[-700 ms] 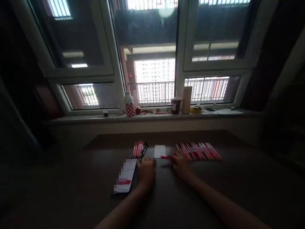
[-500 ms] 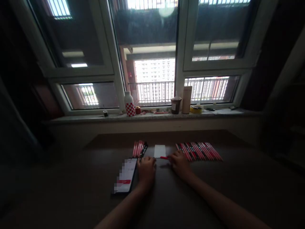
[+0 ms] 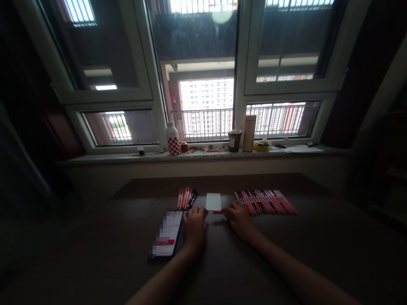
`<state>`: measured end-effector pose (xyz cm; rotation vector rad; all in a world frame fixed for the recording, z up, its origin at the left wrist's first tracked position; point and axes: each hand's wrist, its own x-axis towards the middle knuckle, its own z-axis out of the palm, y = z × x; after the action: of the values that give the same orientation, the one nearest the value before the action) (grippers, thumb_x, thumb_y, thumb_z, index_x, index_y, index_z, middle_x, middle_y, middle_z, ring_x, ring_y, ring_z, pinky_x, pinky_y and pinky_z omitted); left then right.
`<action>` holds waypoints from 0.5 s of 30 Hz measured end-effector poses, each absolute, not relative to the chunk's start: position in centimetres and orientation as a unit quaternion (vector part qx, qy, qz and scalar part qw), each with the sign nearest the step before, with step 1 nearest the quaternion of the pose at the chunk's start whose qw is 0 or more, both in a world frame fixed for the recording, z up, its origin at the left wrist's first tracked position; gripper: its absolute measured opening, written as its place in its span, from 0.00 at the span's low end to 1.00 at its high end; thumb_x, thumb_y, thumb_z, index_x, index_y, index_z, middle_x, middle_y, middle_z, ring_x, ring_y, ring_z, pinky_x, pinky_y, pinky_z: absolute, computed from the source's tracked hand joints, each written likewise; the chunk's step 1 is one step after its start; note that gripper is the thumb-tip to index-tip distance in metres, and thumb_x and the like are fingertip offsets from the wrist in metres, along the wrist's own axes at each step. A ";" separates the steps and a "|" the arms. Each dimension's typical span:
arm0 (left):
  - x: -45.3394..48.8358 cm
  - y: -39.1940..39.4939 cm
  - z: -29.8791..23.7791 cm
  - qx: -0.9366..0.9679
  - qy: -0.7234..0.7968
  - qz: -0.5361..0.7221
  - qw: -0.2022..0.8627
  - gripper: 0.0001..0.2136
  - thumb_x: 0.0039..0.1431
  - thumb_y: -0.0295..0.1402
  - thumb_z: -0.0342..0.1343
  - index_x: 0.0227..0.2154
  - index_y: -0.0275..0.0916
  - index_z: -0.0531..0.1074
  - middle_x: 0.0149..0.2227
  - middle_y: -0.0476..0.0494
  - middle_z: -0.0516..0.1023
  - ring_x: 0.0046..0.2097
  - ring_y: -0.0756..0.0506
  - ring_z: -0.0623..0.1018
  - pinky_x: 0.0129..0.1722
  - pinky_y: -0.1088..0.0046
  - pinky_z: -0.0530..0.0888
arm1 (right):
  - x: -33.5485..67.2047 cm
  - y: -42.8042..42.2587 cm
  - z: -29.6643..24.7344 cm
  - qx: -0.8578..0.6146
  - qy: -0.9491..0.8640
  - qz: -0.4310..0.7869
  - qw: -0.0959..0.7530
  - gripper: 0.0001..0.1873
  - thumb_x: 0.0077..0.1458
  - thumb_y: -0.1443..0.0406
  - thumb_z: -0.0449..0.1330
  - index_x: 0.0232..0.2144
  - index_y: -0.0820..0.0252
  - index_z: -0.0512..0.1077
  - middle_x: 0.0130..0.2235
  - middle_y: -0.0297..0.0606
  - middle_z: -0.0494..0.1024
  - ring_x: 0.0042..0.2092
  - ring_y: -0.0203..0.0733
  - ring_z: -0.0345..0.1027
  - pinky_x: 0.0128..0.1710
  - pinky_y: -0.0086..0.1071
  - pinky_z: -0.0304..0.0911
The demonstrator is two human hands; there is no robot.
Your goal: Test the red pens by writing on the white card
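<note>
A red pen (image 3: 218, 212) lies level between my two hands, just in front of a small white paper pad (image 3: 213, 201). Its red right end is pinched by my right hand (image 3: 239, 218). The fingers of my left hand (image 3: 195, 224) are closed round the paler left end, and the tip there is hidden. To the left, a short row of pink-red and black pens (image 3: 185, 198) lies beyond my left hand. A longer row of similar pens (image 3: 265, 201) spreads to the right, close behind my right hand.
A phone (image 3: 168, 233) with a lit screen lies beside my left hand on the dark table (image 3: 216, 271). Along the windowsill (image 3: 203, 156) stand a checkered bottle (image 3: 173, 140), a drink cup (image 3: 234, 140), a tan flask (image 3: 249, 133) and a yellow tape roll (image 3: 261, 146).
My right hand has shifted slightly left, and the red part of the pen now sits a little nearer my left hand. The pen rows and phone stay in place.
</note>
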<state>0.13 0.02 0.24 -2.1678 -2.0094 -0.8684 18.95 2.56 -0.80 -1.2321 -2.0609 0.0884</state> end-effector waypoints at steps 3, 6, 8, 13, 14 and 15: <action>0.0 0.0 0.2 -0.705 -0.651 -0.279 0.035 0.12 0.60 0.25 0.44 0.36 0.42 0.72 0.39 0.46 0.73 0.45 0.44 0.69 0.52 0.63 0.57 | 18.9 2.6 -0.9 -0.475 -0.801 0.030 0.364 0.12 0.56 0.71 0.57 0.39 0.55 0.77 0.36 0.39 0.73 0.45 0.45 0.59 0.47 0.37 0.57; 0.0 0.1 0.2 -0.707 -0.649 -0.280 0.035 0.12 0.60 0.25 0.44 0.36 0.43 0.72 0.39 0.47 0.73 0.45 0.44 0.69 0.52 0.63 0.57 | 18.9 2.7 -1.1 -0.473 -0.800 0.030 0.367 0.12 0.56 0.71 0.58 0.39 0.55 0.77 0.36 0.39 0.73 0.44 0.45 0.59 0.46 0.37 0.57; -0.1 0.1 0.2 -0.706 -0.652 -0.276 0.034 0.11 0.60 0.25 0.44 0.36 0.42 0.71 0.39 0.47 0.73 0.45 0.44 0.69 0.52 0.63 0.57 | 18.8 2.8 -1.1 -0.471 -0.801 0.031 0.367 0.12 0.56 0.71 0.58 0.39 0.54 0.77 0.36 0.39 0.73 0.44 0.45 0.59 0.46 0.37 0.57; 0.0 -0.1 0.4 -0.707 -0.653 -0.269 0.032 0.11 0.59 0.24 0.44 0.36 0.42 0.71 0.39 0.46 0.73 0.45 0.44 0.69 0.53 0.63 0.57 | 18.8 2.7 -1.0 -0.469 -0.803 0.034 0.367 0.12 0.56 0.72 0.57 0.39 0.54 0.77 0.36 0.39 0.72 0.44 0.45 0.60 0.46 0.37 0.58; 0.1 -0.1 0.4 -0.708 -0.652 -0.270 0.032 0.11 0.59 0.24 0.44 0.36 0.42 0.71 0.39 0.46 0.73 0.45 0.44 0.69 0.53 0.62 0.57 | 18.8 2.7 -1.0 -0.468 -0.803 0.034 0.367 0.12 0.56 0.72 0.57 0.39 0.54 0.77 0.35 0.39 0.72 0.44 0.45 0.60 0.46 0.37 0.58; 0.1 -0.1 0.4 -0.708 -0.652 -0.270 0.033 0.11 0.60 0.25 0.44 0.36 0.42 0.72 0.39 0.46 0.74 0.45 0.44 0.69 0.53 0.62 0.57 | 18.8 2.7 -0.9 -0.467 -0.803 0.034 0.367 0.12 0.56 0.72 0.57 0.39 0.55 0.77 0.35 0.39 0.72 0.44 0.45 0.60 0.46 0.37 0.58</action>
<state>0.08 -0.07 0.41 -2.1785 -2.0066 -0.8321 18.83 2.66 -0.94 -1.1998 -2.0640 0.0885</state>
